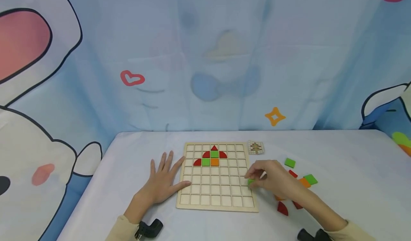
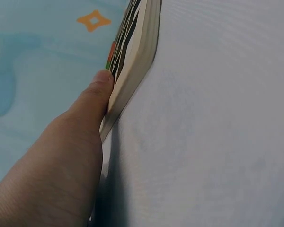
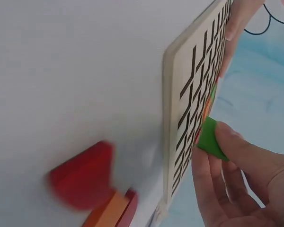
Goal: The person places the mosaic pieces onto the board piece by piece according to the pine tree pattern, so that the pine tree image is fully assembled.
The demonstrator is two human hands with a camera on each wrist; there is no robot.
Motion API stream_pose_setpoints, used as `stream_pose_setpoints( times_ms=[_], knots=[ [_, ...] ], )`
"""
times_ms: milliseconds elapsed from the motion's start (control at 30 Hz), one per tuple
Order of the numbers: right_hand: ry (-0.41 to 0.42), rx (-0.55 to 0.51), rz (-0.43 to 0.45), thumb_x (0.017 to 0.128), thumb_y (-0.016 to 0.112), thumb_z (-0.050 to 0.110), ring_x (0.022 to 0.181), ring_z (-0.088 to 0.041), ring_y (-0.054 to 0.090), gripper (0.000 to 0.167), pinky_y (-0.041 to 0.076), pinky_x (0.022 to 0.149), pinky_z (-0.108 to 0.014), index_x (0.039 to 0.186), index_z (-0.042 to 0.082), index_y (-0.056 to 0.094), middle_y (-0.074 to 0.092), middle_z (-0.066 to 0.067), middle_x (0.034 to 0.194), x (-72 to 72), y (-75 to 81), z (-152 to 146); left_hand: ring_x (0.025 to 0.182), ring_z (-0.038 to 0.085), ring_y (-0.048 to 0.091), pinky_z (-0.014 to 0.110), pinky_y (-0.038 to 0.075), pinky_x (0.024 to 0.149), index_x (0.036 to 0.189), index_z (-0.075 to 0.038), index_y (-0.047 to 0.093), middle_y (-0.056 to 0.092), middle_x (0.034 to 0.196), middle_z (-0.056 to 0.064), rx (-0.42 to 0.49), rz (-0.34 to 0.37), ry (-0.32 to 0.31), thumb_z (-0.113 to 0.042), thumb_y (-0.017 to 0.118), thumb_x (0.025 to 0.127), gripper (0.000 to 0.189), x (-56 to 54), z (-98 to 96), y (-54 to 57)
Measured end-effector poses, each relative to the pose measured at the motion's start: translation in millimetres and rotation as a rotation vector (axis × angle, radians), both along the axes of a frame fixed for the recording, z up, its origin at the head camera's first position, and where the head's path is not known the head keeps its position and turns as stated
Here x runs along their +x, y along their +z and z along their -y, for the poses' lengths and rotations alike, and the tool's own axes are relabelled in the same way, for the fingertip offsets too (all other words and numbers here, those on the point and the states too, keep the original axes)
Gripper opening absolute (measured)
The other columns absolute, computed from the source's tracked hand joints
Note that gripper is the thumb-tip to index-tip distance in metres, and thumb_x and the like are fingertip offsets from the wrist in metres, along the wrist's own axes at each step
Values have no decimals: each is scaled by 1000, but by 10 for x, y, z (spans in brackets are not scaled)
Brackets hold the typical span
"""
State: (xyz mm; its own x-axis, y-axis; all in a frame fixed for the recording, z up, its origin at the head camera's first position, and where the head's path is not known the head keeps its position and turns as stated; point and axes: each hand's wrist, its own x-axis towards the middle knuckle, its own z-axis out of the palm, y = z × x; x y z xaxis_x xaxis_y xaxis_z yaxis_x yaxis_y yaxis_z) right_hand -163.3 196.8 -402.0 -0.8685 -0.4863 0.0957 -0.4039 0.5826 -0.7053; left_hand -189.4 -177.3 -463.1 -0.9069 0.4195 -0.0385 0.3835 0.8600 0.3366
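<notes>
A pale wooden grid board (image 1: 221,190) lies on the white table, with red, green and orange tiles set in its upper rows. My left hand (image 1: 162,182) rests spread at the board's left edge, thumb over the rim; the left wrist view shows that thumb (image 2: 92,101) against the board's side. Over the board's right edge, my right hand (image 1: 271,177) pinches a green square tile (image 3: 210,138) between thumb and fingers. In the head view only a corner of this tile shows past the fingertips.
Right of the board lie loose tiles, among them a green one (image 1: 290,163), another green one (image 1: 310,179) and a red quarter-round (image 1: 282,208). A small pattern card (image 1: 255,148) sits by the board's top right corner. A printed curtain (image 1: 218,55) hangs behind the table.
</notes>
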Motion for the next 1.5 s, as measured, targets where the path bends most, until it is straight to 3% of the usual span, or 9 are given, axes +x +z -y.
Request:
stream_pose_setpoints(
  times_ms=[267,500,1067,1200,1400,1500],
  knots=[
    [-33,-28,-50,83,86,-2,79,-11,65,14,58,72,-26,93,4,80,73,3,87,-383,-18,392,159,47,-1,78,-4,116,168,-22,26,7,173,23,10,-7,-3,-66,55,99,88,3,-36,-42],
    [-40,-5,-101,85,81,-9,80,-18,70,15,56,69,-26,95,1,81,75,-6,91,-579,-66,559,159,47,0,78,-3,116,168,-22,25,7,173,23,4,-14,1,-66,56,99,88,14,-36,-48],
    [-81,104,-73,87,78,-10,85,-22,69,15,59,72,-31,98,-1,82,73,-7,93,-635,-142,677,159,47,0,77,-3,117,168,-21,26,7,173,24,25,-26,-1,-65,57,99,88,27,-15,-8],
    [-88,134,-89,86,78,-12,85,-23,69,16,59,72,-30,99,-3,82,72,-7,92,-631,-137,715,158,49,3,79,-1,116,168,-19,27,10,172,26,41,-51,-11,-64,58,99,88,33,-10,-7],
    [-79,160,-112,86,77,-13,88,-25,69,17,59,71,-29,101,-6,81,71,-8,93,-633,-141,759,159,47,-1,78,-3,117,168,-21,25,6,173,24,2,-23,-2,-64,57,99,88,9,-2,4],
    [-72,169,-141,87,76,-14,86,-25,69,14,59,71,-29,95,-4,82,70,-8,90,-644,-158,774,159,47,-1,78,-3,117,168,-21,25,6,173,24,-10,-18,2,-65,56,100,87,2,9,2]
  ],
)
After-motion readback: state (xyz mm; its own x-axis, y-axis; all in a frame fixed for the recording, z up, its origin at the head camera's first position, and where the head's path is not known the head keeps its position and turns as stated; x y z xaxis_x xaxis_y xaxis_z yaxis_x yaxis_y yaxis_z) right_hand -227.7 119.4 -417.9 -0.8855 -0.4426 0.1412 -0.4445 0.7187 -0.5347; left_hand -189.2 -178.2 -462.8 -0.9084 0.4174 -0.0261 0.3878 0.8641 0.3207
